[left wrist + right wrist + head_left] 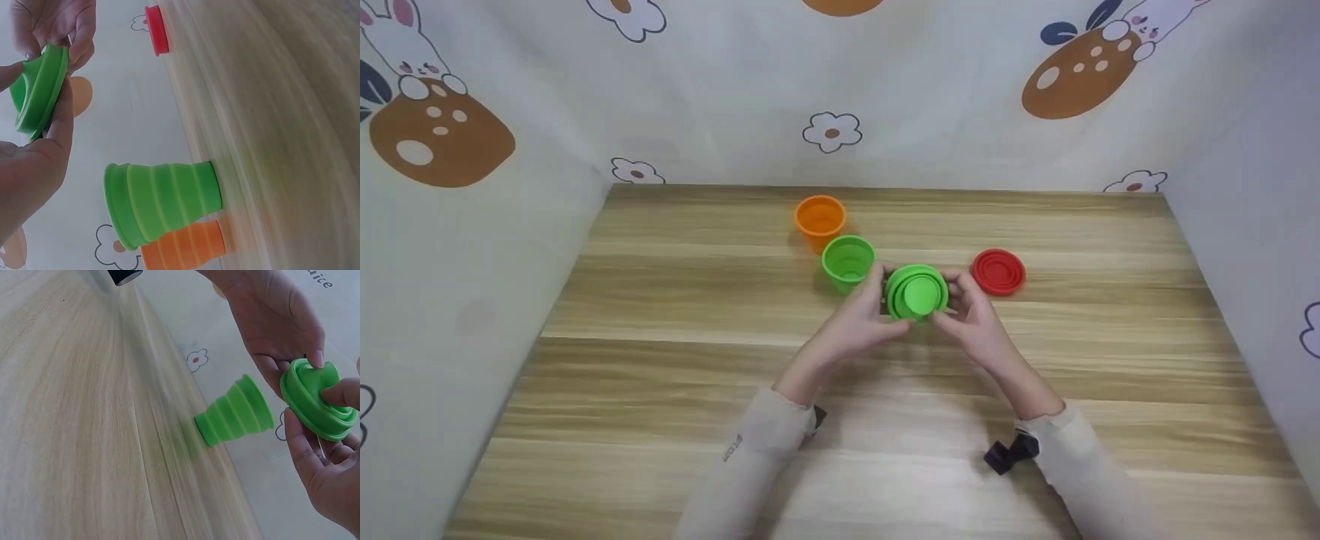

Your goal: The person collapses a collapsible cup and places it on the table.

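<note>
Two bare hands meet above a wood-grain surface (660,390). The left hand (856,321) and right hand (978,327) each have a closed grip on a partly collapsed, bright green ringed cup (916,291). It lies directly between them, neither hand nearer, its short axis tilted, small round base up and toward the person, wide rim downward. Beyond the left hand stands an extended green ribbed cup (848,260); beyond the right, a flat red ringed disc (998,272). Farthest stands an orange ribbed cup (820,217).
</note>
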The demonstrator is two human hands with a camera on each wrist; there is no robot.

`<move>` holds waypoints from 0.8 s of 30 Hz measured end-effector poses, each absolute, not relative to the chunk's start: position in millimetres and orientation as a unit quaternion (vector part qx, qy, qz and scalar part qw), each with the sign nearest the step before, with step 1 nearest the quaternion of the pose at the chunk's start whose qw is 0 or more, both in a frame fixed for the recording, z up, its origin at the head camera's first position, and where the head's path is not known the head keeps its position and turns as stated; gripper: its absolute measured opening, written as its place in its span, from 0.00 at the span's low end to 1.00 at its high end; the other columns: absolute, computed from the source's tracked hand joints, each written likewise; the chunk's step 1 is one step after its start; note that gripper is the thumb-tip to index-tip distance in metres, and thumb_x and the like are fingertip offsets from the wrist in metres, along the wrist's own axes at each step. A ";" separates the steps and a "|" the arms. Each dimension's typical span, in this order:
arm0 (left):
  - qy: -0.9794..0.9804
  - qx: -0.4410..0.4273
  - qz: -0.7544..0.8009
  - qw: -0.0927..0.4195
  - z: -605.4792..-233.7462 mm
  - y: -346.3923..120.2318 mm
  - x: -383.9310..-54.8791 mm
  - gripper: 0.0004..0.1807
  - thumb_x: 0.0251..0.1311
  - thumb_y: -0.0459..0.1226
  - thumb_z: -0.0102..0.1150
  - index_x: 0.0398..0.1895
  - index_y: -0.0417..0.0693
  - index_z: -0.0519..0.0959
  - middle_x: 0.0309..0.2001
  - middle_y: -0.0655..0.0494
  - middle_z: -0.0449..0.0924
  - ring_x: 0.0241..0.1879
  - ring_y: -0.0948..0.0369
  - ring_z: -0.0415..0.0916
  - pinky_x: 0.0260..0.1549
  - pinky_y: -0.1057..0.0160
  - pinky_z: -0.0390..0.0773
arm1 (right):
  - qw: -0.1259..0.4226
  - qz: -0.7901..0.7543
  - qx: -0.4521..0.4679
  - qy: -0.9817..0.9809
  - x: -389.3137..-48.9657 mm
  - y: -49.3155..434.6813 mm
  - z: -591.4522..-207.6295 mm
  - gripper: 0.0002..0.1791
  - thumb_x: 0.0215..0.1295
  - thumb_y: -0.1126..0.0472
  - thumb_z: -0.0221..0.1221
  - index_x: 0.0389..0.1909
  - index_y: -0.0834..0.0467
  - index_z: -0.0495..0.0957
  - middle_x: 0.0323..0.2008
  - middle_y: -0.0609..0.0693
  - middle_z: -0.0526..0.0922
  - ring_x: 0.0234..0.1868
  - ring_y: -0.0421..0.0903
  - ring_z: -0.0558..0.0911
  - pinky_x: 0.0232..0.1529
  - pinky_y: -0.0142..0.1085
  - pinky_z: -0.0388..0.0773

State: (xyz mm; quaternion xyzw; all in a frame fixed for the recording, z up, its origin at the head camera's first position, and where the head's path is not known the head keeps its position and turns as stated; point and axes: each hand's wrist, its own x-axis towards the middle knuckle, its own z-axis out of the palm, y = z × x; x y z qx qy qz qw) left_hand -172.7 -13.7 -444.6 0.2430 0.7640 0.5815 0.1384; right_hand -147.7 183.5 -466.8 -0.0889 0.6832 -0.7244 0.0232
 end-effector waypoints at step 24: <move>0.812 0.232 0.530 0.082 -442.0 -11.7 -171.5 0.33 0.49 0.26 0.62 0.59 0.39 0.61 0.59 0.42 0.72 0.61 0.52 0.71 0.69 0.54 0.69 | 0.037 -0.716 -0.115 0.687 -144.1 179.5 -467.0 0.30 0.56 0.81 0.53 0.62 0.72 0.61 0.54 0.45 0.77 0.56 0.39 0.78 0.53 0.31 0.80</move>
